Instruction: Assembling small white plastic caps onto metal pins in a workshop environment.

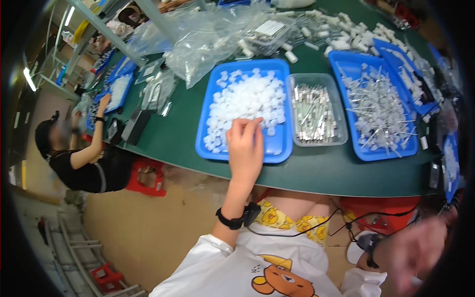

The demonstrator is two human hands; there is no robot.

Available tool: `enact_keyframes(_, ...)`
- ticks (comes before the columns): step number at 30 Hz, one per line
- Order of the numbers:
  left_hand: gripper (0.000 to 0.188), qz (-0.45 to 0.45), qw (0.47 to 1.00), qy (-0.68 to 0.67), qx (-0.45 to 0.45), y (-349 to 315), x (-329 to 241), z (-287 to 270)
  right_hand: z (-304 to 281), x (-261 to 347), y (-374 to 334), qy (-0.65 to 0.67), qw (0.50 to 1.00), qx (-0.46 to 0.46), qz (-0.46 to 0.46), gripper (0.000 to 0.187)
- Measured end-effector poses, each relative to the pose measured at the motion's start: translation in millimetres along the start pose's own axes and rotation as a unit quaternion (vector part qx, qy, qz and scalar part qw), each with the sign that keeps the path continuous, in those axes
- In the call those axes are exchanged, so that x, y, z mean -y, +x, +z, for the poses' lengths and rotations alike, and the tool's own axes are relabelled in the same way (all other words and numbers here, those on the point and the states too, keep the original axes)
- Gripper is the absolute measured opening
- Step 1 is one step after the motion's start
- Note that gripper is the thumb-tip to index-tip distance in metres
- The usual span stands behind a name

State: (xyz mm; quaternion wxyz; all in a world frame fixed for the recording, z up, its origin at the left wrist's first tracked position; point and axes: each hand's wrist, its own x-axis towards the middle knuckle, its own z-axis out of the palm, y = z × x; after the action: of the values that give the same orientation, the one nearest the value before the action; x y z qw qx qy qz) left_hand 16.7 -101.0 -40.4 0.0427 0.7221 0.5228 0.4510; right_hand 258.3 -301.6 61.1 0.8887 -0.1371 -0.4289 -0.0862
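Observation:
My left hand [246, 148] reaches over a blue tray [203, 116] heaped with small white plastic caps [247, 96]. Its fingers are drawn together at the near side of the heap, and what they pinch, if anything, is hidden. My right hand [420, 250] is low at the right, off the table and smeared by motion. Something small and whitish shows by its fingers, too blurred to name. Beside the caps, a clear plastic box [341, 133] holds many thin metal rods [316, 114]. Farther right, a second blue tray [363, 154] holds rods with white ends [378, 106].
Clear plastic bags [198, 42] and loose white cylinders [341, 27] cover the far side of the green table [316, 173]. A black box [136, 126] stands left. Another person [81, 156] works farther left. A black cable [297, 232] crosses my lap; red stools [148, 178] stand below.

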Motion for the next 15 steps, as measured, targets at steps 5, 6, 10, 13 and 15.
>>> enact_keyframes(5, 0.018, -0.037, 0.997, -0.067, -0.023, -4, 4, -9, 76, -106, -25, -0.305, 0.784, 0.485, 0.239, 0.006)
enact_keyframes(6, 0.019, -0.042, 0.996, -0.077, -0.017, -4, 5, -10, 81, -125, -31, -0.294, 0.755, 0.537, 0.235, 0.007)
enact_keyframes(10, 0.021, -0.036, 0.997, -0.068, 0.012, -5, 1, -9, 81, -183, -43, -0.216, 0.608, 0.749, 0.148, 0.018)
enact_keyframes(13, 0.021, -0.030, 0.998, -0.052, 0.019, -5, 2, -10, 79, -199, -52, -0.207, 0.558, 0.799, 0.086, 0.018)
enact_keyframes(15, 0.021, -0.032, 0.998, -0.044, 0.021, -4, 2, -12, 82, -203, -55, -0.198, 0.552, 0.805, 0.093, 0.012)
